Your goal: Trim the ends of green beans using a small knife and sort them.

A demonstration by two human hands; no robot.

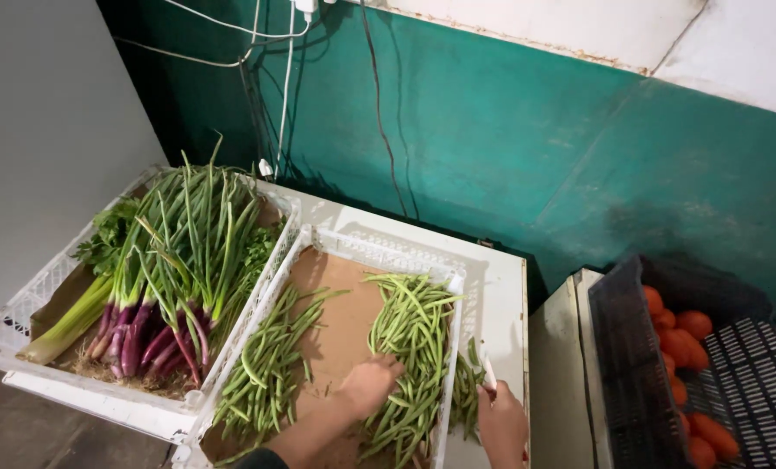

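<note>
Left hand on green beans; spring onions beside

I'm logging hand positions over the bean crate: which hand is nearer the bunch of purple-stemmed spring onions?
Left. The left hand rests on the green beans in the white crate next to the spring onions. The right hand is farther off, past that crate's right edge.

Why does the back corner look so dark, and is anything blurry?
Head view: the corner behind the white plastic crate of purple spring onions lies in deep shadow, while light falls evenly on the heap of green beans. The left hand on the beans and the right hand are slightly soft; the dark crate of orange fruit is dim.
</note>
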